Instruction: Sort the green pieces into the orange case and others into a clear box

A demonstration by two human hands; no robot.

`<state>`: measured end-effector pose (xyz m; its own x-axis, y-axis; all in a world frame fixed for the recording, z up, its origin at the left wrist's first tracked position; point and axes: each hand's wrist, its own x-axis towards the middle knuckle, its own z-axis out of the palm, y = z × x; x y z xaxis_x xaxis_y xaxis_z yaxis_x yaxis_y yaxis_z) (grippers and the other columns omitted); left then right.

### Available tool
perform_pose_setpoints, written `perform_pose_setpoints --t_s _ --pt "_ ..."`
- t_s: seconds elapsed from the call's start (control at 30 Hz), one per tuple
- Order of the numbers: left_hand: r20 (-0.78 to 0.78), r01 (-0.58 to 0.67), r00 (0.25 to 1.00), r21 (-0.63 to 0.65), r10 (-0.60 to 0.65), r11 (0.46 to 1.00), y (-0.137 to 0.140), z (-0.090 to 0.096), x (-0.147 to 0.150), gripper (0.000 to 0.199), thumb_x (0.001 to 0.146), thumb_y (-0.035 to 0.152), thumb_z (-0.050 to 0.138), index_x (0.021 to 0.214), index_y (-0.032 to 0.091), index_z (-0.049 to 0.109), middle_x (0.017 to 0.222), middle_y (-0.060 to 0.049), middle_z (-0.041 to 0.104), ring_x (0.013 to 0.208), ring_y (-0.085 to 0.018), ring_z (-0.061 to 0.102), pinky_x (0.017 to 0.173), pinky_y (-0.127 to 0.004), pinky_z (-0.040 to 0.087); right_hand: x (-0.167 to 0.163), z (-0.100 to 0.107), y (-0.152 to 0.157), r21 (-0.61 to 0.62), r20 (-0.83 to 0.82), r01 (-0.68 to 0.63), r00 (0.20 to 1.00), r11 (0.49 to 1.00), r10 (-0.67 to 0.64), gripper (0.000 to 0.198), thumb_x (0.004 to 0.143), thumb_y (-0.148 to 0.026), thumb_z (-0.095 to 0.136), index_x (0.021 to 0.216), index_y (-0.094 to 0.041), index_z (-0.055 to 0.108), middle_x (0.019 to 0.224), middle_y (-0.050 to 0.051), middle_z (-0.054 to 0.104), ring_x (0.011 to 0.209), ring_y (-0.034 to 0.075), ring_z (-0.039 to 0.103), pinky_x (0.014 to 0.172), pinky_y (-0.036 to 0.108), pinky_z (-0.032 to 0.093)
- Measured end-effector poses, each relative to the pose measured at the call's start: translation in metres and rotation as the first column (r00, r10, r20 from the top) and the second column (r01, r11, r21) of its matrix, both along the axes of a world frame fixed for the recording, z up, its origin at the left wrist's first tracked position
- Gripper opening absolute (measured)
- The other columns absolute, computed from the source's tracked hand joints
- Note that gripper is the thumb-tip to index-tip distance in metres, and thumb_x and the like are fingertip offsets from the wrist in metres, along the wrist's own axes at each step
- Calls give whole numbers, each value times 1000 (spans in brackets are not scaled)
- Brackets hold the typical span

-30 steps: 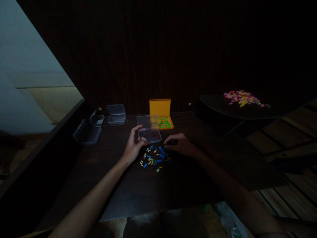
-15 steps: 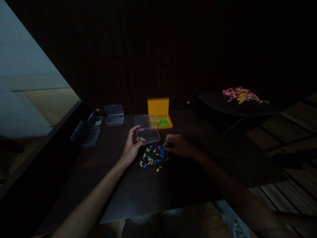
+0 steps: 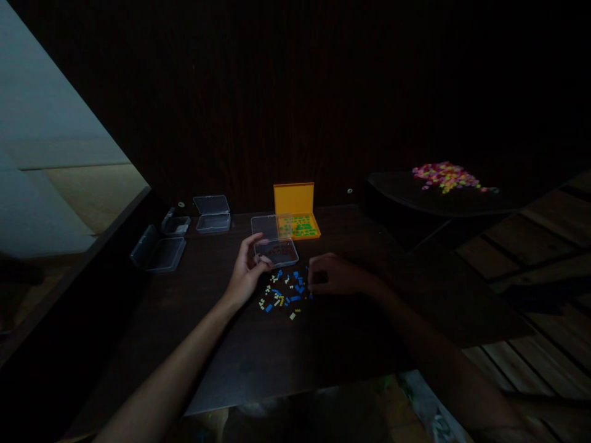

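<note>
My left hand (image 3: 244,275) grips the left side of a clear plastic box (image 3: 292,261), thumb at the near edge and fingers behind. Its transparent lid stands open at the back, and small dark reddish pieces lie inside. Close in front of the box is a loose pile of small toy bricks, among them a blue brick (image 3: 295,298), a yellow brick (image 3: 298,311) and a cream brick (image 3: 292,316). At the pile's right edge is my right hand (image 3: 339,275), its fingers curled and closed low over the bricks. Whatever its fingertips hold is too dark and small to make out.
Behind the clear box stands an open orange case (image 3: 294,198) with green pieces in it. Open clear boxes, including one (image 3: 213,223) at the back and one (image 3: 167,255) nearer, are to the left. A heap of colourful pieces (image 3: 447,175) lies on a side shelf (image 3: 397,184).
My right hand has shifted slightly right and down along the pile's right edge. The left hand keeps its grip on the clear box.
</note>
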<state>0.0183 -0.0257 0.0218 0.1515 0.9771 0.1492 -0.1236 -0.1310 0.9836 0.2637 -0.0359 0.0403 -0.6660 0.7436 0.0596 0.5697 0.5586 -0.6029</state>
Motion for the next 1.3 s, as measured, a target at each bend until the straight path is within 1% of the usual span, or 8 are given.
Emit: perform_pose_setpoints --t_s 0.3,0.6,0.7,0.83,1.03,1.3 --pt "6 28 1000 9 -28 1000 1 -4 0 58 71 11 63 125 25 47 122 -5 56 69 -9 60 74 -30 53 0 1 -1 -14 43 -16 999 1000 17 3 73 -15 72 75 -14 70 72 0 63 63 10 56 60 20 39" --pt "6 32 999 6 -32 999 0 -4 0 58 70 10 63 124 25 48 122 -5 57 70 -9 60 74 -29 54 3 1 0 30 61 -12 998 999 10 8 71 -11 68 78 -16 69 72 -1 63 63 11 57 62 21 40" --pt "13 32 999 -6 -32 999 -1 -3 1 59 70 10 63 124 25 48 121 -5 57 70 -9 60 74 -29 54 3 1 0 22 57 -18 998 1000 17 12 70 -9 67 80 -16 70 71 -2 64 62 10 57 63 21 40" --pt "33 35 999 -13 -35 999 -3 -2 3 58 70 10 64 124 25 48 121 -5 57 70 -9 60 73 -28 54 2 1 0 -2 60 -40 997 999 40 10 73 -11 65 79 -16 71 72 0 66 62 11 58 63 21 41" --pt "50 57 997 -3 -57 998 -6 2 5 60 69 9 63 125 25 48 122 -5 57 70 -9 60 71 -27 53 2 1 0 58 129 5 992 998 -13 8 75 -12 64 78 -16 71 78 2 71 69 13 62 69 23 41" --pt "51 57 997 -18 -56 998 -9 7 6 59 70 11 63 125 25 48 121 -5 57 71 -10 60 71 -28 52 1 4 -2 55 181 42 982 998 -51 13 76 -15 64 85 -19 74 83 2 74 72 15 64 69 24 41"
